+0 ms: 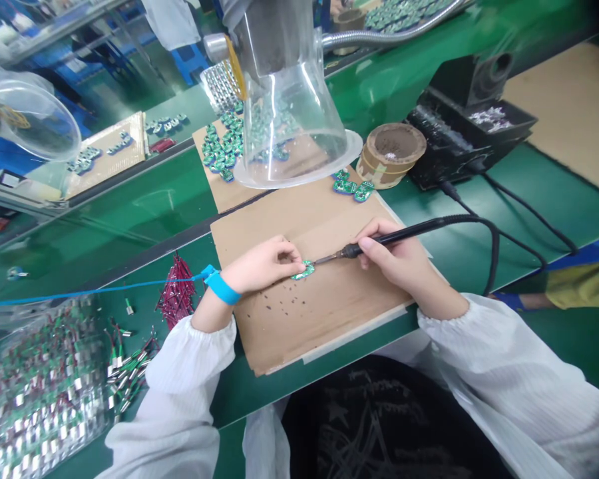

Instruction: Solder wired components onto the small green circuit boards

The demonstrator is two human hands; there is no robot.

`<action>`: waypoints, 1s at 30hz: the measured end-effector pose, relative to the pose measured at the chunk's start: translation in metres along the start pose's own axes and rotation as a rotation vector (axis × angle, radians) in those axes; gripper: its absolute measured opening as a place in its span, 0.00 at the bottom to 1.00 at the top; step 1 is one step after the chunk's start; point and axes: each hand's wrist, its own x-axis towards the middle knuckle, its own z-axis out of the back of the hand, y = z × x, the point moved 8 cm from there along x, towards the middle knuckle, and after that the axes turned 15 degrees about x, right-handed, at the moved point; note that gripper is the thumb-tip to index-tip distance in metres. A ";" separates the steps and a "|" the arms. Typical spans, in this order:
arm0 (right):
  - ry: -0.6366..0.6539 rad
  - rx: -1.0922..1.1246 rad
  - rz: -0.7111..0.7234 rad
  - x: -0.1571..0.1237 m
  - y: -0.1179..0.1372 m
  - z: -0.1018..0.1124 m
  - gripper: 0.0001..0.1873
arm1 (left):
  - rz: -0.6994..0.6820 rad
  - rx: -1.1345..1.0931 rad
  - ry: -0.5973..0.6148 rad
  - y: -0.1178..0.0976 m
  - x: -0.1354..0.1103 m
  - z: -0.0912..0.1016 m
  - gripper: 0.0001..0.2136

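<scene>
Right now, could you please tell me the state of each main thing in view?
Soldering iron: held, tip at the circuit board
Circuit board: on the cardboard
Left hand: fingertips at the board
Right hand: grip closed around the iron
Cardboard: flat, dark-specked
Wrist strap: fastened
Clear funnel: wide end down
Round pot: open-topped
Red wires: heaped

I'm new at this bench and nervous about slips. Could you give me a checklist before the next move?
1. Right hand gripping the soldering iron by its dark handle: ok.
2. Left fingertips at the small green board: ok.
3. Blue wrist strap around the left wrist: ok.
4. Iron's tip touching the board: cannot tell; it's at the edge.
5. Cardboard free of debris: not ok, dark specks lie there.
</scene>
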 end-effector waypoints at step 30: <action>-0.061 0.062 0.020 0.000 -0.006 0.009 0.13 | 0.032 -0.027 0.082 0.000 0.009 0.001 0.09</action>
